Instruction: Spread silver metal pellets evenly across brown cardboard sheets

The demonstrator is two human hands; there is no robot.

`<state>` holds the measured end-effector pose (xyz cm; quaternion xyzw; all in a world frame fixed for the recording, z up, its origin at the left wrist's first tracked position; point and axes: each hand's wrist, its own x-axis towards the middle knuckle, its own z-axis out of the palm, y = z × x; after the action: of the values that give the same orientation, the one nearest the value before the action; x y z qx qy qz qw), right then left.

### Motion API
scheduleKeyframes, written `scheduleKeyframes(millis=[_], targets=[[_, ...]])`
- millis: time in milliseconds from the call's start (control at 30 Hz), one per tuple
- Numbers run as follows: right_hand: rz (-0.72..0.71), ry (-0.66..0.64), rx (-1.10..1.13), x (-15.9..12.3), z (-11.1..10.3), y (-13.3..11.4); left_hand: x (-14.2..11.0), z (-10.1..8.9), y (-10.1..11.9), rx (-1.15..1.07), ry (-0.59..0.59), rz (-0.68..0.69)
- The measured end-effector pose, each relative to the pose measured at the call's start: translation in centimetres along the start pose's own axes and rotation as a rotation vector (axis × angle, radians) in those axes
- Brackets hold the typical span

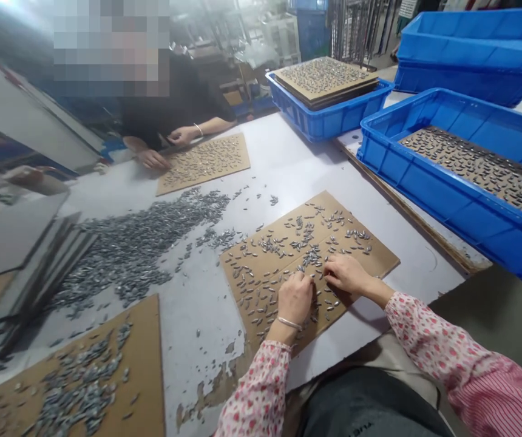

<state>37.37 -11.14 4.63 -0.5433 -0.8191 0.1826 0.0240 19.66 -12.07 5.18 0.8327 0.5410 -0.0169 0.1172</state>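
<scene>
From the head view, my only feed, I see the cardboard sheet [374,255] set at an angle on the white table [283,161], its near edge just inside the table's near edge. A strip of bare tabletop runs along its right side as far as the wooden edging, and more white surface shows beyond its far corner. To the left, a worn, peeling patch lies between it and another sheet [149,346].

The small metal pieces [312,255] are scattered over my sheet, thickest in the middle, just past my hands. My left hand [296,298] and right hand [345,274] are low over them, close together but separate, fingers bent downward; I cannot tell whether either is pinching a piece.

On the dark cloth [370,400] at the lap I read "YUE", the rest cut off by the bottom of the view.

A large heap [147,243] of the same pieces spreads to the left, with stacked panels [15,243] beside it. Across the table, a co-worker's hands [154,159] are at a covered sheet [201,161]. On the right, a blue bin [429,173] bounds that side; another blue bin [320,124] carries loaded sheets farther back.
</scene>
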Motion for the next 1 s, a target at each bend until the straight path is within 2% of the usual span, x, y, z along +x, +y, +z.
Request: scheduleKeyframes(millis=[133, 233, 333, 433, 600, 733, 867, 1000], targets=[[-0.026, 0.047, 0.005, 0.7, -0.6, -1.7, -0.5, 0.0, 0.1, -0.01, -0.021, -0.004], [-0.078, 0.041, -0.008, 0.9, 0.4, -1.6, -0.7, 1.2, -0.4, -0.014, -0.064, 0.013], [-0.102, 0.034, 0.044, 1.1, 2.2, 0.0, -0.4, 2.6, -1.2, -0.07, -0.072, 0.047], [-0.04, 0.084, 0.117, 0.6, 3.1, 2.6, 0.5, 3.4, -1.8, -0.105, -0.017, 0.015], [0.122, 0.146, 0.182, -1.7, 2.1, 6.7, 2.5, 3.9, -2.3, -0.089, 0.004, -0.014], [0.187, 0.19, 0.224, -3.6, 2.0, 8.6, 3.0, 3.9, -2.3, -0.041, 0.009, 0.05], [0.114, 0.217, 0.272, -4.2, 3.3, 8.5, 2.5, 2.8, -1.7, 0.025, 0.004, 0.086], [0.015, 0.19, 0.231, -3.2, 3.9, 6.1, 2.0, 1.9, -0.8, 0.047, -0.079, 0.11]])
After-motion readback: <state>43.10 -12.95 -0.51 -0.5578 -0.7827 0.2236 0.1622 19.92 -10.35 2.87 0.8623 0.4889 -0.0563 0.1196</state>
